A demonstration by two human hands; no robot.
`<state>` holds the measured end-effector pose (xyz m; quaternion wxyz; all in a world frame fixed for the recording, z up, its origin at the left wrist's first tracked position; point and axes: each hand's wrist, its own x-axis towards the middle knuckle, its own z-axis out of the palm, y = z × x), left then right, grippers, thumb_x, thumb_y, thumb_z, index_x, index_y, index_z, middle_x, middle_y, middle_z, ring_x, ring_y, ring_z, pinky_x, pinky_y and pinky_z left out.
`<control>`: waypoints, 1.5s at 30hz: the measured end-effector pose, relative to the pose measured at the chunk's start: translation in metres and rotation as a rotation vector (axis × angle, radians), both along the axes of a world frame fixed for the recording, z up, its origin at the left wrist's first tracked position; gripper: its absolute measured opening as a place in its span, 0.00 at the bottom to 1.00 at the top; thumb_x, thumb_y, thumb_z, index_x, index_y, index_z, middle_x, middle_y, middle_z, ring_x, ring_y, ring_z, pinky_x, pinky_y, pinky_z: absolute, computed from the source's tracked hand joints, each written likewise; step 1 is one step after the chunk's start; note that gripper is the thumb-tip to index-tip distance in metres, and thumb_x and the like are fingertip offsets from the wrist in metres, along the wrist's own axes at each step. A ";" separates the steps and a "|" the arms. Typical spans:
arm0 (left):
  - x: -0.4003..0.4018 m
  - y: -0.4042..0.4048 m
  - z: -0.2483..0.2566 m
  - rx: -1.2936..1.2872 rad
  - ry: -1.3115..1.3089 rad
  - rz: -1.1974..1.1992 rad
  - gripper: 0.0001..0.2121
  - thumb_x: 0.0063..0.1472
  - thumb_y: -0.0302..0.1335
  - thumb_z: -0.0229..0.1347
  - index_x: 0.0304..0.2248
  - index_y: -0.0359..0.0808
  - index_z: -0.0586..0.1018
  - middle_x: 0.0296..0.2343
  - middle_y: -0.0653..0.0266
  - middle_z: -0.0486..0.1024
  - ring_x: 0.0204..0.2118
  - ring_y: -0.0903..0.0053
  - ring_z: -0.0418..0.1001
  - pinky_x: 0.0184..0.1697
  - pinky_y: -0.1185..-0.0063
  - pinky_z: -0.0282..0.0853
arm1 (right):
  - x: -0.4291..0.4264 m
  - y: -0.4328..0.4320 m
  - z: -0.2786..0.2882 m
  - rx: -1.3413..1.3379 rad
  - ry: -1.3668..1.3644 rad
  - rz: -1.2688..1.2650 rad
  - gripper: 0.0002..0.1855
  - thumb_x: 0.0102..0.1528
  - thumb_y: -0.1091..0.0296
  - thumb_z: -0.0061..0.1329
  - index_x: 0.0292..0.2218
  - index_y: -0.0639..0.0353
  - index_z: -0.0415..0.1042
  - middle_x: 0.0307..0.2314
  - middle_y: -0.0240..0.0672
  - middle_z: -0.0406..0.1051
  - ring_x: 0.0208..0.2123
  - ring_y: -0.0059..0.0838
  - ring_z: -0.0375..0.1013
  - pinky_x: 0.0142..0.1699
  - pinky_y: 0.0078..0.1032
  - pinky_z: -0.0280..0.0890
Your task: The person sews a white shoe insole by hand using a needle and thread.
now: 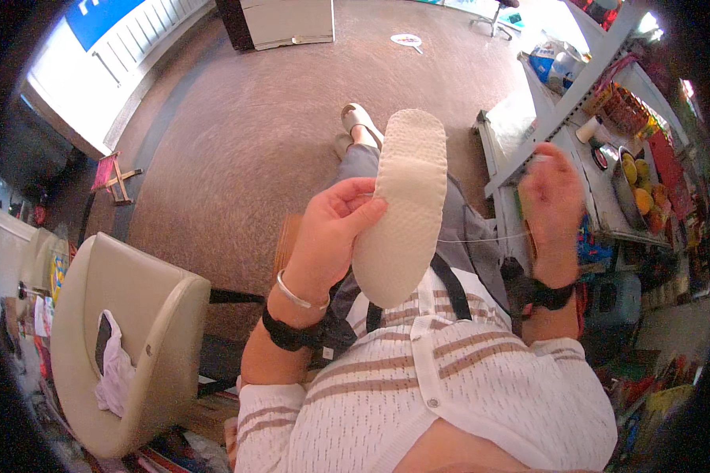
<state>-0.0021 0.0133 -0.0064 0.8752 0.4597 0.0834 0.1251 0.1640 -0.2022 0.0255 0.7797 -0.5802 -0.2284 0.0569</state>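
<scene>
A cream shoe insole (405,207) is held up over my lap, its long edge lined with small stitches or crimps. My left hand (346,222) pinches its left edge between thumb and fingers. A thin white thread (479,240) stretches taut from the insole's right edge to my right hand (549,189). That hand is raised at the right, blurred, with fingers curled in. Something small and pale shows at its fingertips; whether it is a needle cannot be made out.
At the right, a shelf unit (559,133) holds a metal bowl (627,189) of yellow and orange fruit. A beige chair (136,284) with a pale cloth (116,372) stands at the left. Farther off are a small folding stool (115,177) and a hand fan (406,40) on the floor.
</scene>
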 end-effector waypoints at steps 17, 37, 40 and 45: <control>0.014 -0.010 -0.025 0.232 0.043 -0.033 0.10 0.56 0.25 0.46 0.38 0.29 0.69 0.30 0.62 0.72 0.30 0.81 0.70 0.33 0.84 0.67 | -0.050 0.086 -0.030 -0.144 0.165 0.451 0.11 0.46 0.69 0.51 0.30 0.67 0.70 0.24 0.32 0.70 0.24 0.17 0.67 0.29 0.16 0.64; 0.020 -0.020 -0.030 0.144 0.148 -0.368 0.14 0.55 0.26 0.49 0.39 0.27 0.68 0.32 0.62 0.72 0.31 0.79 0.71 0.34 0.82 0.67 | -0.023 0.075 -0.033 0.231 0.423 0.421 0.11 0.47 0.73 0.49 0.33 0.68 0.67 0.27 0.37 0.70 0.26 0.26 0.71 0.31 0.23 0.68; 0.021 -0.023 -0.030 0.112 0.149 -0.346 0.13 0.56 0.27 0.49 0.39 0.27 0.68 0.32 0.62 0.72 0.31 0.80 0.71 0.34 0.82 0.67 | -0.020 0.076 -0.034 0.223 0.446 0.385 0.11 0.47 0.72 0.48 0.33 0.68 0.67 0.27 0.38 0.70 0.26 0.26 0.71 0.31 0.23 0.68; 0.024 -0.027 -0.037 -0.041 0.163 -0.312 0.13 0.57 0.28 0.47 0.39 0.27 0.68 0.32 0.62 0.71 0.32 0.79 0.71 0.34 0.82 0.67 | -0.017 0.073 -0.035 0.258 0.449 0.404 0.10 0.48 0.72 0.48 0.33 0.67 0.67 0.27 0.37 0.70 0.27 0.26 0.71 0.31 0.24 0.68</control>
